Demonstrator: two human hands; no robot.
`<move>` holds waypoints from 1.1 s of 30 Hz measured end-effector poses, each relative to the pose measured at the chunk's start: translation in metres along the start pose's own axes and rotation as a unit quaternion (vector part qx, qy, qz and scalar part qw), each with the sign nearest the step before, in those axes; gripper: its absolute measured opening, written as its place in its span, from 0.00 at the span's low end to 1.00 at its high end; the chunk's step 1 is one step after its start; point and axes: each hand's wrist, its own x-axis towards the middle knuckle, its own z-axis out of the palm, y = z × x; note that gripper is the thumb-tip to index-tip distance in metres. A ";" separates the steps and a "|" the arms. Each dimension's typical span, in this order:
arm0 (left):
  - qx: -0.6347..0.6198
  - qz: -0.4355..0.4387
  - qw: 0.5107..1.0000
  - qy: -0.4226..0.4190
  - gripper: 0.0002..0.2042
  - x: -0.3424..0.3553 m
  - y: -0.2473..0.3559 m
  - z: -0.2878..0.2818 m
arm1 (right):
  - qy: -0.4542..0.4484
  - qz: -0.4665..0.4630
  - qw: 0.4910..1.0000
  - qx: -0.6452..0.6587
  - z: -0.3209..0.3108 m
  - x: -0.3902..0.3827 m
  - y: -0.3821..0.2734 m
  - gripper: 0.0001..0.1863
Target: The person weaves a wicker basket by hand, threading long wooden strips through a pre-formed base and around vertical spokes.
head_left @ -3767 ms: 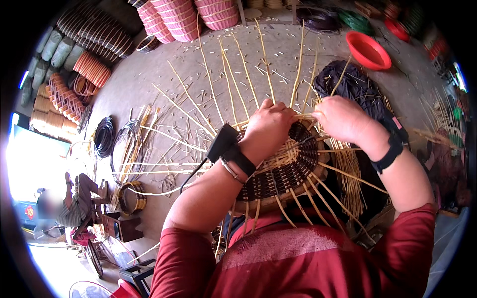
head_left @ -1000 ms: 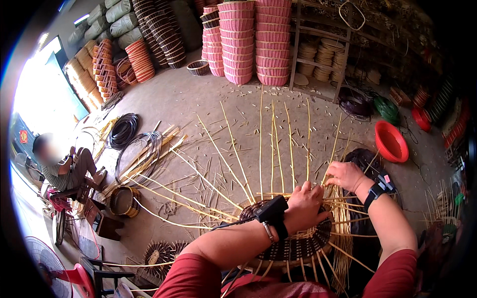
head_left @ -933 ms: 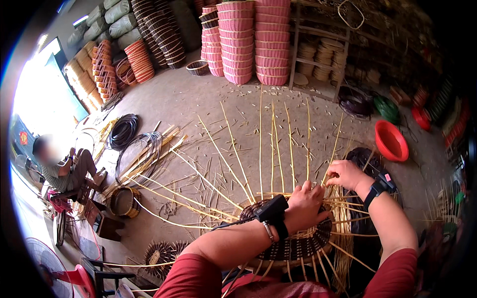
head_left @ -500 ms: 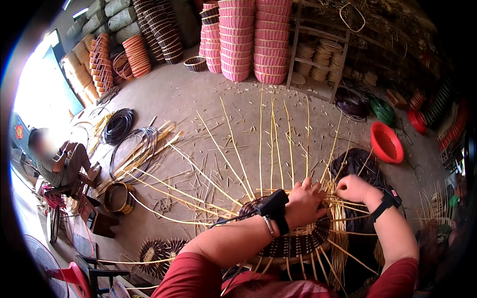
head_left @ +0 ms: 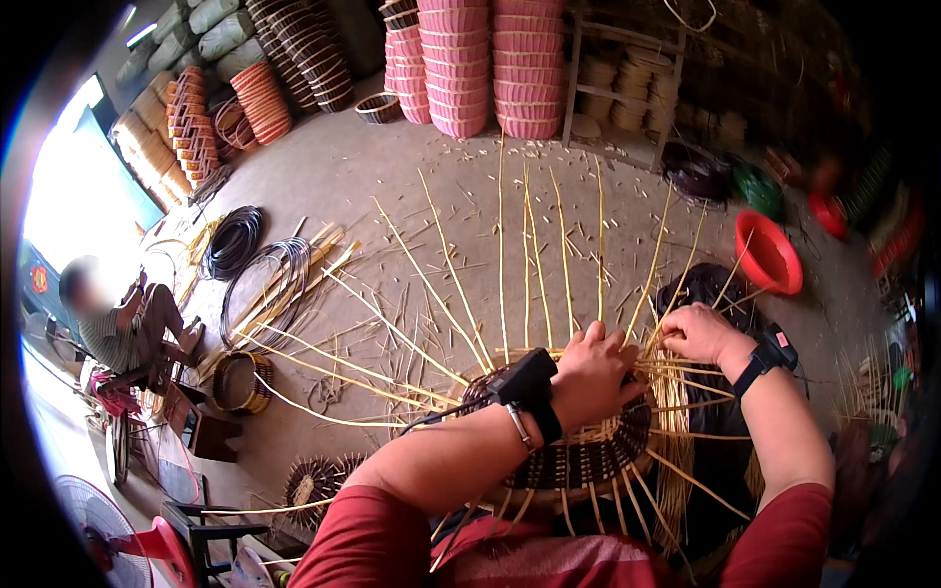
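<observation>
Close to my body lies a round, half-woven basket (head_left: 588, 470), dark brown with pale cane in its weave. Long pale cane stakes (head_left: 564, 260) fan outward from it on all sides. My left hand (head_left: 593, 377) rests over its far part, fingers curled down onto the weave at the far edge. Just to the right, my right hand (head_left: 701, 335) is pinched at the far-right edge, on a cane strand among the stakes. Its fingertips partly hide that strand. Below the right hand hangs a bundle of thin pale cane (head_left: 671, 470).
A red basin (head_left: 767, 253) sits at the right beside a black bag (head_left: 701, 286). Leftward are a small round basket (head_left: 242, 383), coiled dark strands (head_left: 233, 242) and a seated person (head_left: 132, 323). Cane scraps litter the floor. Stacked pink baskets (head_left: 454, 69) stand at the back.
My view has tilted slightly, so the background sits higher. My right hand has turned a little, its fingers closer to the stakes at the edge. The left hand stays on the basket.
</observation>
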 end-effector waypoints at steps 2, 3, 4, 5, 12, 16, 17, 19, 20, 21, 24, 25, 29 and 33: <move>0.031 0.014 0.999 0.007 0.26 0.002 0.003 0.000 | 0.056 -0.032 0.997 -0.036 -0.007 -0.013 -0.005 0.09; 0.046 0.021 0.999 0.012 0.26 0.003 0.004 0.000 | 0.087 -0.052 0.992 -0.073 -0.006 -0.019 -0.007 0.09; 0.064 0.029 0.997 0.009 0.26 0.003 0.003 -0.001 | 0.119 -0.071 0.984 -0.112 -0.006 -0.023 -0.008 0.08; 0.066 0.051 0.996 0.003 0.25 0.004 -0.001 0.000 | 0.142 -0.093 0.976 -0.133 -0.007 -0.020 -0.007 0.09; 0.011 0.019 0.999 -0.028 0.23 0.002 -0.003 -0.033 | 0.049 -0.074 0.996 0.018 -0.037 -0.036 -0.041 0.14; 0.006 0.038 0.999 -0.034 0.21 0.003 0.001 -0.035 | 0.035 -0.066 0.996 0.056 -0.034 -0.074 -0.060 0.15; 0.005 0.042 0.999 -0.033 0.20 0.002 0.001 -0.036 | 0.037 -0.047 0.995 0.085 -0.032 -0.082 -0.068 0.14; 0.002 0.042 0.998 -0.037 0.19 0.002 0.001 -0.036 | 0.038 -0.003 0.987 0.153 -0.022 -0.095 -0.082 0.14; 0.003 0.042 0.998 -0.039 0.18 0.003 0.001 -0.037 | 0.040 0.016 0.981 0.187 -0.019 -0.101 -0.089 0.15; 0.005 0.038 0.998 -0.039 0.18 0.002 0.001 -0.036 | 0.050 0.020 0.974 0.220 -0.013 -0.106 -0.095 0.14; 0.004 0.027 0.998 -0.050 0.17 0.009 0.002 -0.042 | 0.063 0.054 0.928 0.363 0.011 -0.118 -0.106 0.14; -0.013 0.022 0.998 -0.052 0.17 0.002 0.003 -0.038 | 0.065 0.068 0.904 0.417 0.021 -0.121 -0.109 0.14; -0.053 0.085 0.995 0.007 0.15 0.010 0.000 -0.031 | 0.058 0.074 0.867 0.489 0.025 -0.124 -0.098 0.15; -0.096 0.138 0.986 -0.011 0.11 0.016 -0.006 -0.025 | 0.038 0.073 0.900 0.427 0.013 -0.124 -0.095 0.18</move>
